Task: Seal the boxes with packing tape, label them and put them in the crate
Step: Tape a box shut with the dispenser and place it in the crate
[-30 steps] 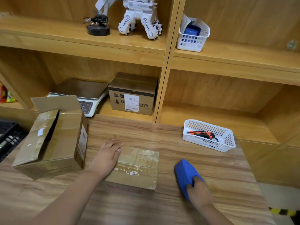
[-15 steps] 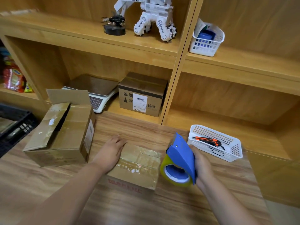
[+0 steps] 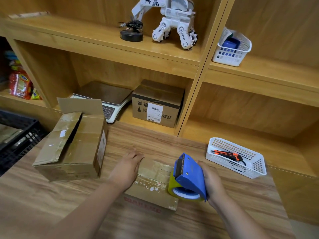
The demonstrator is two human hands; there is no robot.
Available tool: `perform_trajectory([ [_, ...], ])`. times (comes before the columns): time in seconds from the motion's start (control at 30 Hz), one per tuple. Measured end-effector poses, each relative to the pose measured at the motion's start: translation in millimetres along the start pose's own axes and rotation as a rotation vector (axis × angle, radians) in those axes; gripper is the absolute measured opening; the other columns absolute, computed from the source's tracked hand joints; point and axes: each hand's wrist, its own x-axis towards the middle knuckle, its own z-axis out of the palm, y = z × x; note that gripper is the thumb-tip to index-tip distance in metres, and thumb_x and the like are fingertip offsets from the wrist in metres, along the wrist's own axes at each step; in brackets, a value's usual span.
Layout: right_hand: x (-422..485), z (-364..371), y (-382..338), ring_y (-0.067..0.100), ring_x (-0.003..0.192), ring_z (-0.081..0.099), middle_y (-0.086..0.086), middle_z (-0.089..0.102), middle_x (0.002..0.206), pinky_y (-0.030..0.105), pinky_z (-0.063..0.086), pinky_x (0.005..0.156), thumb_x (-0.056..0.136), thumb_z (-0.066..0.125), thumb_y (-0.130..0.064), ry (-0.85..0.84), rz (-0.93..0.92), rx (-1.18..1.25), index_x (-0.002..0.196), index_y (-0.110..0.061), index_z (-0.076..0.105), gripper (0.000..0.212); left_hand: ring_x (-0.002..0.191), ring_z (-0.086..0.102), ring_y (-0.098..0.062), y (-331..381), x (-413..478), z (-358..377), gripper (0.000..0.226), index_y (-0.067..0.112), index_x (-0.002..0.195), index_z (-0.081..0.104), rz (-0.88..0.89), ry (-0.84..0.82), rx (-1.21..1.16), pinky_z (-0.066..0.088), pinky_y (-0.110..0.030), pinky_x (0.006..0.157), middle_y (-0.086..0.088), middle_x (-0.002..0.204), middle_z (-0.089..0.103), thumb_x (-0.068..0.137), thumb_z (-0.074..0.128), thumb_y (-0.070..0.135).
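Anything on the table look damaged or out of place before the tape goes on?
The larger box, left on the table, sits askew with its top flaps unsealed, one standing upright. The small box under the left hand carries torn white label residue on its top.

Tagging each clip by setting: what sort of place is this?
Probably a small packing or shipping station: a weighing scale, a labelled carton, and a tape dispenser in the right hand.
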Motion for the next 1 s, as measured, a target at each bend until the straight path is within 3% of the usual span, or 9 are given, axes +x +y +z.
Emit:
perform_trajectory([
  [0.1, -3.1, 1.0, -0.8, 0.018, 0.050, 0.035, 0.007, 0.041, 0.057, 0.025, 0.028, 0.046, 0.092, 0.046, -0.008, 0.022, -0.019, -0.034, 0.063, -0.009, 0.044, 0.030, 0.125, 0.049, -0.030, -0.6, -3.5, -1.1, 0.033, 0.011, 0.120, 0.063, -0.009, 0.039, 0.080, 0.039, -0.041, 0.106, -0.008, 0.122, 0.062, 0.088, 0.056, 0.005],
  [0.2, -3.2, 3.1, -2.2, 0.019, 0.050, 0.034, 0.007, 0.041, 0.054, 0.029, 0.026, 0.051, 0.092, 0.045, -0.008, 0.033, -0.014, -0.049, 0.055, -0.012, 0.042, 0.037, 0.119, 0.053, -0.024, 19.9, -9.4, -12.2, 0.039, 0.018, 0.118, 0.063, -0.011, 0.073, 0.145, 0.041, -0.040, 0.099, 0.000, 0.117, 0.063, 0.079, 0.064, 0.010],
  [0.27, -1.9, 4.8, -3.7, 0.018, 0.048, 0.033, 0.004, 0.040, 0.049, 0.030, 0.025, 0.053, 0.091, 0.045, -0.008, 0.039, -0.022, -0.068, 0.047, -0.016, 0.040, 0.045, 0.113, 0.052, -0.010, 48.1, -13.4, -25.8, 0.035, 0.025, 0.120, 0.062, -0.090, 0.081, -0.074, 0.038, -0.023, 0.096, 0.012, 0.115, 0.060, 0.086, 0.059, 0.015],
  [0.33, -0.8, 5.6, -5.3, 0.018, 0.050, 0.031, 0.002, 0.038, 0.047, 0.031, 0.024, 0.053, 0.092, 0.044, -0.009, 0.047, -0.031, -0.104, 0.045, -0.019, 0.037, 0.049, 0.097, 0.054, 0.006, 73.5, -15.5, -38.4, 0.027, 0.028, 0.112, 0.065, -0.221, 0.095, -0.392, 0.041, -0.006, 0.082, 0.018, 0.106, 0.061, 0.090, 0.055, 0.016],
  [0.37, -1.0, 5.9, -5.8, 0.018, 0.050, 0.030, 0.001, 0.037, 0.047, 0.031, 0.023, 0.054, 0.092, 0.044, -0.009, 0.050, -0.034, -0.118, 0.045, -0.018, 0.036, 0.048, 0.090, 0.057, 0.008, 84.7, -16.8, -44.6, 0.024, 0.028, 0.106, 0.067, -0.270, 0.073, -0.523, 0.043, -0.004, 0.076, 0.018, 0.102, 0.064, 0.090, 0.055, 0.015],
  [0.6, -3.2, 10.3, -7.5, 0.019, 0.053, 0.034, 0.008, 0.040, 0.056, 0.030, 0.026, 0.055, 0.091, 0.047, -0.014, 0.082, -0.011, -0.186, 0.056, -0.014, 0.038, 0.035, 0.085, 0.061, 0.008, 119.6, -28.7, -68.0, 0.034, 0.039, 0.078, 0.067, -0.307, 0.052, -0.849, 0.045, -0.008, 0.073, 0.017, 0.088, 0.070, 0.090, 0.053, 0.010],
  [0.8, -9.1, 18.3, -12.6, 0.020, 0.054, 0.036, 0.008, 0.043, 0.055, 0.031, 0.028, 0.056, 0.091, 0.049, -0.017, 0.099, 0.011, -0.214, 0.059, -0.011, 0.041, 0.033, 0.084, 0.065, 0.002, 117.8, -29.2, -72.0, 0.028, 0.024, 0.084, 0.072, -0.445, 0.007, -1.055, 0.046, -0.008, 0.070, 0.012, 0.083, 0.073, 0.090, 0.050, 0.006],
  [0.9, -10.8, 22.2, -15.2, 0.018, 0.049, 0.036, 0.004, 0.042, 0.051, 0.029, 0.027, 0.054, 0.092, 0.048, -0.016, 0.110, -0.008, -0.255, 0.058, -0.011, 0.039, 0.035, 0.083, 0.065, -0.009, 111.7, -25.7, -71.9, 0.016, 0.015, 0.093, 0.068, -0.589, 0.002, -1.183, 0.047, -0.023, 0.074, 0.005, 0.077, 0.074, 0.093, 0.052, 0.013],
  [1.0, -12.4, 26.4, -17.7, 0.014, 0.044, 0.033, 0.006, 0.039, 0.053, 0.028, 0.025, 0.050, 0.092, 0.048, -0.017, 0.112, -0.013, -0.300, 0.057, -0.013, 0.034, 0.038, 0.071, 0.063, -0.011, 102.8, -22.0, -69.9, 0.015, 0.010, 0.094, 0.066, -0.685, 0.002, -1.290, 0.043, -0.022, 0.064, 0.000, 0.073, 0.072, 0.091, 0.058, 0.022],
])
